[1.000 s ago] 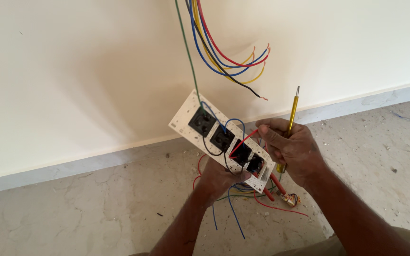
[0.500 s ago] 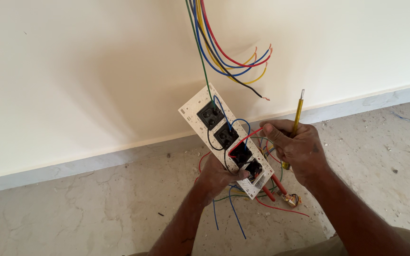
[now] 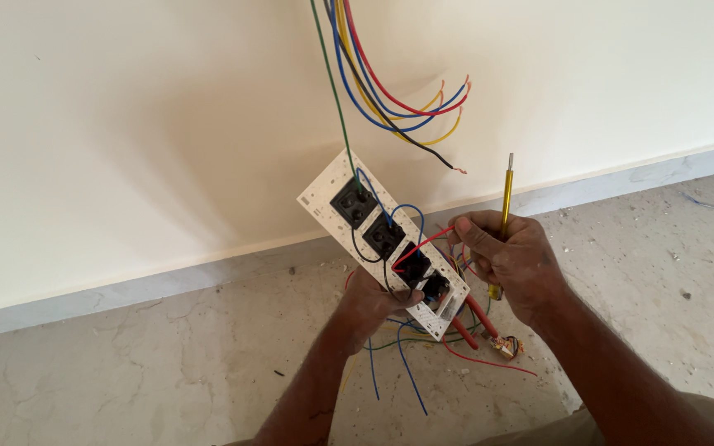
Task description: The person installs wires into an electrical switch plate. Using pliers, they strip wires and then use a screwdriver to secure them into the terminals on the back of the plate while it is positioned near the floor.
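My left hand (image 3: 371, 304) grips the lower end of a long white switch plate (image 3: 321, 196), held back side up and tilted up to the left. Several black modules (image 3: 383, 238) sit in it, linked by blue, black and red wires. My right hand (image 3: 512, 263) holds a yellow screwdriver (image 3: 506, 192) upright, tip up, while its fingers pinch a red wire (image 3: 425, 244) at the plate's lower modules. A green wire (image 3: 332, 91) runs from above into the top module.
A bundle of red, blue, yellow and black wires (image 3: 406, 103) hangs from the cream wall with bare ends. Loose wire offcuts (image 3: 406, 376) and red-handled pliers (image 3: 481, 322) lie on the concrete floor below. A pale skirting (image 3: 167, 281) runs along the wall base.
The switch plate has been raised and shifted slightly right, closer to the hanging wires. My right hand with the screwdriver moved a little right with it.
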